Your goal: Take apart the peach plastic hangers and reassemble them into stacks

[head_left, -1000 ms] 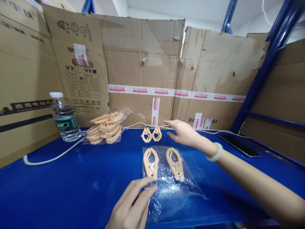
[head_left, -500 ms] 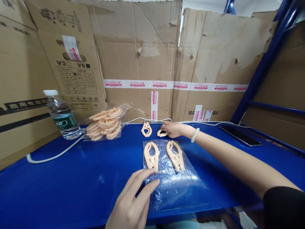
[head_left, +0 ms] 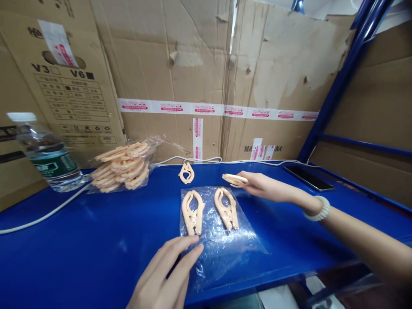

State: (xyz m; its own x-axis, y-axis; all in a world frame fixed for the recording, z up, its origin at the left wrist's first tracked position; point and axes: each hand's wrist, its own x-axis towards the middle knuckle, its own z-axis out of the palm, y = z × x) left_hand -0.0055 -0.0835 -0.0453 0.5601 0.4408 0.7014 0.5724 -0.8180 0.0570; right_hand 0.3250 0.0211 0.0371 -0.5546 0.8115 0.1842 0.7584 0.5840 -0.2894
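Note:
A peach plastic folding hanger is pinched in my right hand, raised off the table and seen nearly edge-on. Below it, a clear plastic bag lies flat. Two more folded hangers, a left one and a right one, lie side by side at the bag; whether they are inside or on top I cannot tell. With fingers stretched and apart, my left hand rests its index fingertip at the lower end of the left hanger. Another folded hanger lies farther back on the blue table.
A bagged pile of peach hangers lies at the back left beside a water bottle. A white cable runs along the table. A black phone lies at the right. Cardboard sheets stand along the back.
My right hand has lifted a hanger from the back of the table and brought it right and nearer. My left hand stays at the bag. The view has shifted slightly to the right.

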